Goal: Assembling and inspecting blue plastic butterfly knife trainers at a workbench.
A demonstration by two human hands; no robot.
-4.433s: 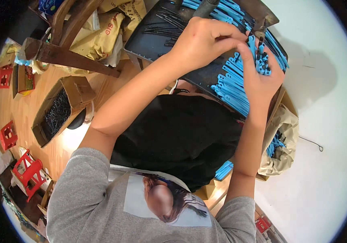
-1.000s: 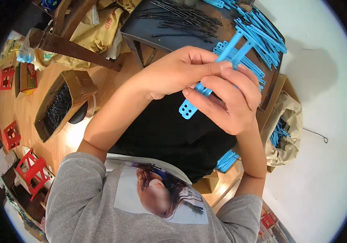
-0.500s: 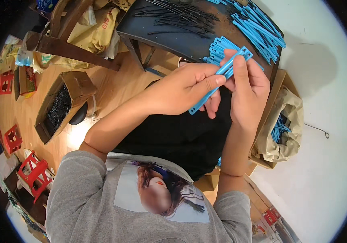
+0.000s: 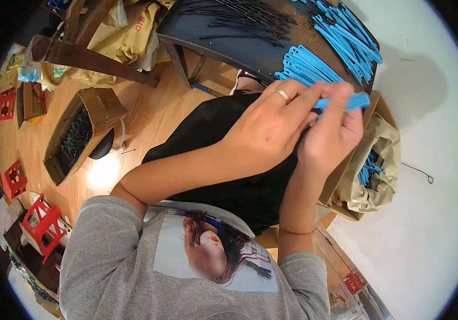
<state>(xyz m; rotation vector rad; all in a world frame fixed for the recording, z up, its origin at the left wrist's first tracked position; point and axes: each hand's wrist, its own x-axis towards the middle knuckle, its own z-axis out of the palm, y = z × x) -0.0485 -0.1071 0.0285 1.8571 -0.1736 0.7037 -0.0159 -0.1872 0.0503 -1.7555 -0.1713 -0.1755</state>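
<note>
My left hand [image 4: 269, 128] and my right hand [image 4: 330, 138] meet in front of me, both gripping a blue plastic strip [image 4: 354, 100] with holes along it. The strip sticks out to the right past my fingers. Just beyond my hands lies a stack of the same blue strips [image 4: 306, 64] on the dark table [image 4: 223, 45], with a looser pile of blue strips [image 4: 346, 34] further right. Thin black metal rods [image 4: 239, 18] are spread over the far part of the table. A ring sits on one finger of my left hand.
A paper-lined box [image 4: 373, 170] at my right holds more blue strips. On the wooden floor to the left stands a cardboard box of black rods [image 4: 74, 138]. Red plastic crates [image 4: 42, 224] stand at lower left. Brown sacks [image 4: 122, 32] lie behind a wooden frame.
My hands went from picking at the strip stack on the table to holding one strip in front of me. It has since been carried up and to the right, close to the stack.
</note>
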